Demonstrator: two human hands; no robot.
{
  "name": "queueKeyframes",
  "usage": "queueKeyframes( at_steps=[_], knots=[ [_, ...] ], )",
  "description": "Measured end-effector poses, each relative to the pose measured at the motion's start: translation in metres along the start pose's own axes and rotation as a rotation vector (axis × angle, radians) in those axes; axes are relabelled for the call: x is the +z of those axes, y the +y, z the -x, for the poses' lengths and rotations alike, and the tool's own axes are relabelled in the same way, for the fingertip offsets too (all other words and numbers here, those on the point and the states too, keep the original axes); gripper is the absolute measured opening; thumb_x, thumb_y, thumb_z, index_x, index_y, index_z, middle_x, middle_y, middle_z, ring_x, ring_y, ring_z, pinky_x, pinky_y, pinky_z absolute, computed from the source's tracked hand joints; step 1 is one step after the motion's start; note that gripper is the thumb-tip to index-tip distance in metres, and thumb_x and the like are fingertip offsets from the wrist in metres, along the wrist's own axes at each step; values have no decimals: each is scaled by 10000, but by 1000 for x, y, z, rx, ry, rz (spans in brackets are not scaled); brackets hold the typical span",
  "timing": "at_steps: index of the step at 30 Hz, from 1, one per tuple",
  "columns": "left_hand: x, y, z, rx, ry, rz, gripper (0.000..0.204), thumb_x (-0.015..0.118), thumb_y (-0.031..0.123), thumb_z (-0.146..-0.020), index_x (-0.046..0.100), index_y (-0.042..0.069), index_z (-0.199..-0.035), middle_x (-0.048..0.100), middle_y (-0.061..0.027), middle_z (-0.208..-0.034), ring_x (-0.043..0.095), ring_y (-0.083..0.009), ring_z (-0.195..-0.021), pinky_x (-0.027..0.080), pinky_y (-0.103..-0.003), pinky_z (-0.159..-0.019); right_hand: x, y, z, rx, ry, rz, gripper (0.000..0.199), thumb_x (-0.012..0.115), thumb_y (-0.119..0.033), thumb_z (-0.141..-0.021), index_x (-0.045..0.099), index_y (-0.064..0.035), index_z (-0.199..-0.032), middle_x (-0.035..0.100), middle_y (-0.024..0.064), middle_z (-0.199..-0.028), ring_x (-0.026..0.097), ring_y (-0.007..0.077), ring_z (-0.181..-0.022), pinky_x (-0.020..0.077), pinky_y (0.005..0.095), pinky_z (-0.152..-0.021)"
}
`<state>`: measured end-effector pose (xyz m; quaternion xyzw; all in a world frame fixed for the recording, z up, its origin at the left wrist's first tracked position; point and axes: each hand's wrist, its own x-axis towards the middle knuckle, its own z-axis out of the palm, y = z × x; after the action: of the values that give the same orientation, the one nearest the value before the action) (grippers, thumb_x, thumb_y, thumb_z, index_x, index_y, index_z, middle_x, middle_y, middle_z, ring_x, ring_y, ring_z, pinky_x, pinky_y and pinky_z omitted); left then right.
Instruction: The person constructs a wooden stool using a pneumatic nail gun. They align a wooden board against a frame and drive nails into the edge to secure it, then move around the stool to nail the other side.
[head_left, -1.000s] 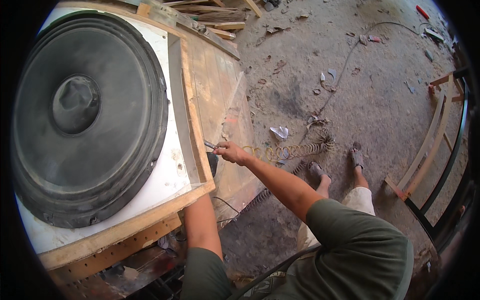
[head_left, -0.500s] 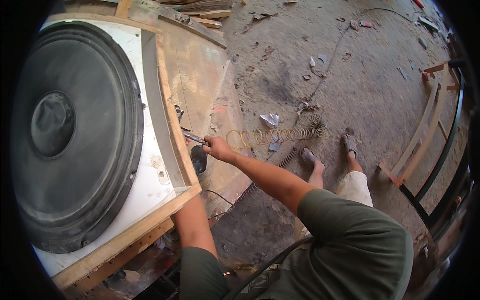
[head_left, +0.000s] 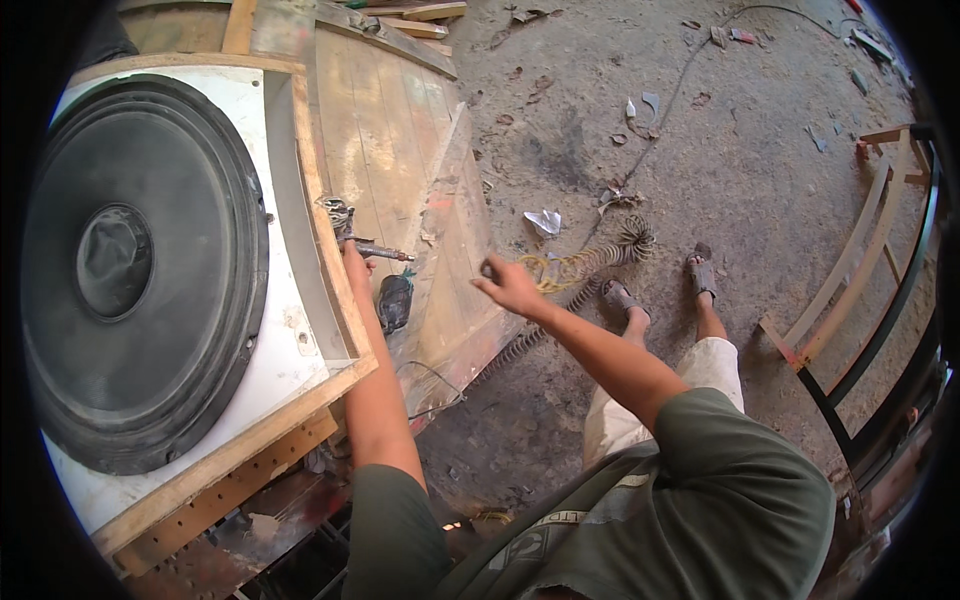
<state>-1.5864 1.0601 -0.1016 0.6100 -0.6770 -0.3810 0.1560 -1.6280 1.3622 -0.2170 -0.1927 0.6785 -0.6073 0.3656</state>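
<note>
My left hand (head_left: 359, 262) is closed around a slim grey metal tool (head_left: 380, 250) with a narrow brass-coloured tip, just beyond the wooden cabinet's edge. What lies under the palm is hidden. Away to the right, my right hand (head_left: 515, 287) is closed on the end of a yellow coiled hose (head_left: 572, 270); a small dark end piece shows at the fingers. A gap separates that hand from the tool's tip. Beside my left hand lie a bunch of silvery wires or nails (head_left: 336, 212), too small to tell, and a black object (head_left: 395, 303) on the wooden board.
At the left stands a wood-edged cabinet (head_left: 318, 190) with a large black speaker cone (head_left: 190, 270). A wooden board (head_left: 380, 150) lies beyond it. The dusty floor (head_left: 570, 120) holds scraps and a cable. Wooden frames (head_left: 860, 270) stand at the right.
My right hand has drawn away from the metal tool, to the right, with the hose end. The tool's tip now shows bare. My left hand has come up into view, and the view has shifted slightly.
</note>
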Motion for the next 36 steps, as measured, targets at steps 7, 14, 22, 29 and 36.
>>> queueKeyframes(
  at_steps=[7,14,22,29,36],
  knots=[
    [-11,2,-13,-78,-15,122,308,533,320,-1006,564,18,-1061,631,-97,-777,606,-183,-516,392,-260,-395,-72,21,43,81,92,-1,363,712,-321,-863,620,-8,-1020,664,225,-809,673,360,-747,517,431,-705],
    [23,-7,-13,-165,-40,423,293,559,316,-1017,539,41,-1114,632,-92,-828,632,-190,-565,433,-247,-427,-104,39,53,105,158,70,353,717,-304,-873,618,7,-1008,623,202,-708,615,324,-623,473,416,-623],
    [-7,-9,-52,-201,-219,411,569,645,476,-900,547,86,-1303,597,-130,-1205,600,-280,-1023,506,-435,-862,-116,18,52,2,241,-23,310,662,-180,-862,664,9,-1108,701,197,-905,682,253,-839,533,393,-782],
    [115,-50,247,435,-621,46,118,570,74,-905,637,6,-974,648,-90,-987,597,-210,-936,488,-353,-903,-217,-59,166,-48,390,155,397,698,-284,-899,558,-78,-1208,664,208,-1000,636,405,-949,489,478,-816],
    [187,66,489,270,-1436,356,321,581,234,-1030,578,12,-1262,589,-67,-1268,538,-165,-1157,434,-319,-982,-302,-148,259,-330,760,494,345,777,-336,-823,669,-98,-1049,645,142,-1035,606,374,-1014,454,472,-887]
  ],
)
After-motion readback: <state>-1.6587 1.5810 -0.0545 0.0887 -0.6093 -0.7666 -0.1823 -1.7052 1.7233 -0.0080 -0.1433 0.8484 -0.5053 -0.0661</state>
